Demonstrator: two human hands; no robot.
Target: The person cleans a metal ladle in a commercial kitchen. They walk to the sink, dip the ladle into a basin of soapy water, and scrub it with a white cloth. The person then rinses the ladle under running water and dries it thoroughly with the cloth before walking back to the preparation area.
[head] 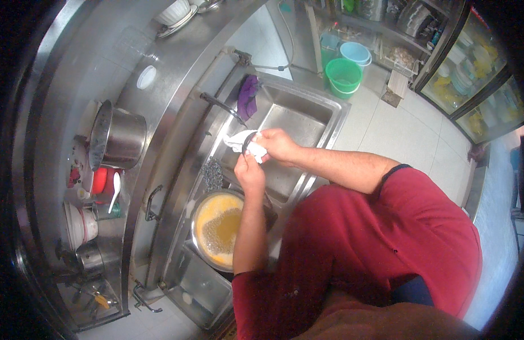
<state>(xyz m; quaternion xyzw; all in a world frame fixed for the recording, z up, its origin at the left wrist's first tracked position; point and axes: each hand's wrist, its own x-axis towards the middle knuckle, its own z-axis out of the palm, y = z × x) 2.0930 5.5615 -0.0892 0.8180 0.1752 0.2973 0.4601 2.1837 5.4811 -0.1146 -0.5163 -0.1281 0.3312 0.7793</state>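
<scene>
Over the steel sink basin (296,127), my right hand (279,145) grips a bunched white cloth (241,138) together with a thin, dark curved object (247,143). My left hand (250,171) pinches the lower end of that dark object, beside the cloth. What the dark object is, I cannot tell. A purple cloth (247,97) drapes over the sink's back edge. Beside my left forearm, a round metal basin (195,221) holds yellowish, foamy liquid. A grey metal scouring pad (212,173) lies between that basin and the cloth in my hands.
A faucet spout (221,107) reaches over the sink. Another steel basin (202,285) sits at lower left. On the counter stand a steel pot (119,137), a white lid (146,77) and stacked bowls (81,225). Green (343,78) and blue (355,53) buckets stand on the floor beyond.
</scene>
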